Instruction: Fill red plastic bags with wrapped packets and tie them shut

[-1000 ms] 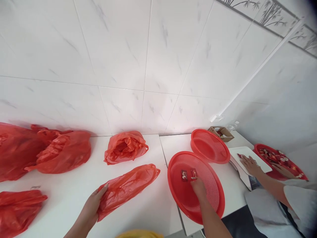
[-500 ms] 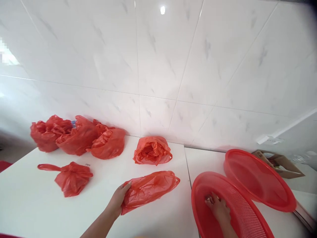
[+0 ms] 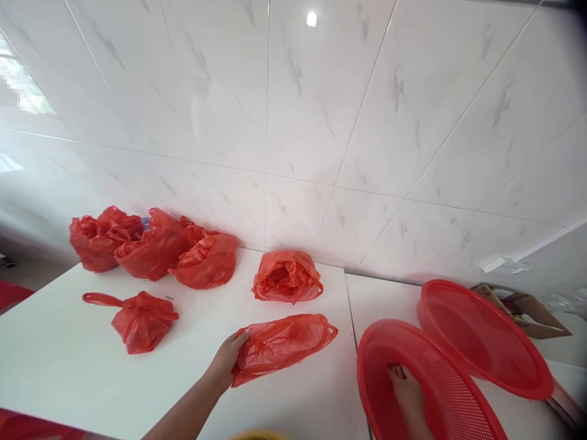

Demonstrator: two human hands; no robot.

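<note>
My left hand (image 3: 229, 357) is closed on one end of a thin red plastic bag (image 3: 287, 345), pinching it between thumb and fingers. The bag stretches right over the white table, its handle loop at the far end. My right hand (image 3: 408, 391) reaches down inside a red mesh plastic basket (image 3: 458, 397). Its fingers look curled near the basket's bottom, with small dark bits at the fingertips that I cannot make out. Behind the held bag lies a bunched pile of red plastic bags (image 3: 287, 278). A knotted red bag (image 3: 144, 324) rests left of my left hand.
Several filled red bags (image 3: 153, 244) stand along the tiled wall at the back left. Behind the mesh basket is a red basin (image 3: 486, 336), with a cardboard box (image 3: 536, 311) beyond it. A yellow rim (image 3: 259, 435) shows at the bottom edge.
The view has shifted slightly. My right hand has moved lower in the basket, and its fingers are less visible. My left hand keeps its hold on the bag.
</note>
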